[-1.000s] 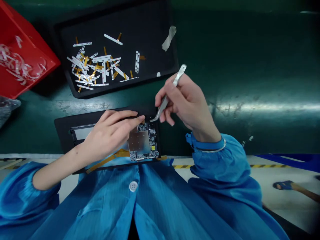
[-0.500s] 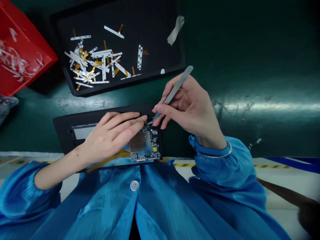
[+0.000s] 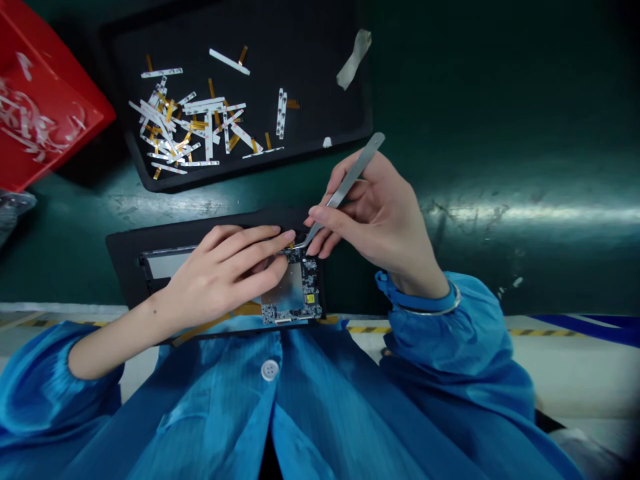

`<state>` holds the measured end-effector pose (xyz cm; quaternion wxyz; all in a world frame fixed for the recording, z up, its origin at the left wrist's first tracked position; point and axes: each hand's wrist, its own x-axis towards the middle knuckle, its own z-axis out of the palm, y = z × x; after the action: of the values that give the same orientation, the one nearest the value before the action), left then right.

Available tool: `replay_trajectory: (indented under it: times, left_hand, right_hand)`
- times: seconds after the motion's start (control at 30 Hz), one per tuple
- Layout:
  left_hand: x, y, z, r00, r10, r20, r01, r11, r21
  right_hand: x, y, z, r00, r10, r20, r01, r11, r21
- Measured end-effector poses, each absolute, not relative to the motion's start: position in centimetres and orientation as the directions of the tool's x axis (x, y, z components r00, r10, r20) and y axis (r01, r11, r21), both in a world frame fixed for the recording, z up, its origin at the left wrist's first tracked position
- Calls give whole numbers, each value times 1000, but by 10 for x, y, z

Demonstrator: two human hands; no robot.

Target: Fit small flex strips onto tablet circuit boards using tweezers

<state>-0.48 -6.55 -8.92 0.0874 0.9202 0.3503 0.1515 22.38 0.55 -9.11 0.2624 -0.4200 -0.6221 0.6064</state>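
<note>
A black device panel (image 3: 125, 257) lies at the table's front edge, with a green and silver circuit board (image 3: 290, 293) at its right end. My left hand (image 3: 225, 270) rests over the panel and the board's left part, fingers spread, one fingertip beside a small orange ribbon near the board's top edge. Metal tweezers (image 3: 350, 179) are pinched between the thumb and fingers of my right hand (image 3: 373, 213). Their tips touch down beside that ribbon, where the fine contact is too small to make out.
Behind the panel sits a black tray (image 3: 310, 40) holding many white strips (image 3: 207, 133) with orange tails and a crumpled tape piece (image 3: 354, 60). At the left stand a red bin (image 3: 55, 93) with white scraps and some clear plastic (image 3: 13, 210).
The index finger and thumb of my left hand have moved slightly apart. My right hand and the tweezers have shifted very little. At the lower right, a dark blurred shape has given way to a pale one.
</note>
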Motion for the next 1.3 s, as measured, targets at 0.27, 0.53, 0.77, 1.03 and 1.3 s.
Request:
replay_trajectory:
  times: [0.27,0.53,0.77,1.03,1.3]
  left_hand:
    - [-4,-64,-81,746,637,194,607,-771,195]
    - [-6,-73,-81,732,662,164,618,-745,250]
    - [-10,-75,-84,711,676,195,600,-727,335]
    - [-8,-74,-85,706,680,200,609,-726,319]
    - [-8,-74,-85,707,680,194,617,-728,299]
  right_hand:
    - [222,6,-95,-464,867,-182,97,-155,-983]
    - [221,7,-97,-457,871,-181,-7,-207,-978]
    - [222,7,-100,-463,864,-197,-27,-236,-971]
    - [222,5,-99,-456,871,-183,-7,-209,-978]
    - [222,6,-99,-436,883,-176,9,-191,-981]
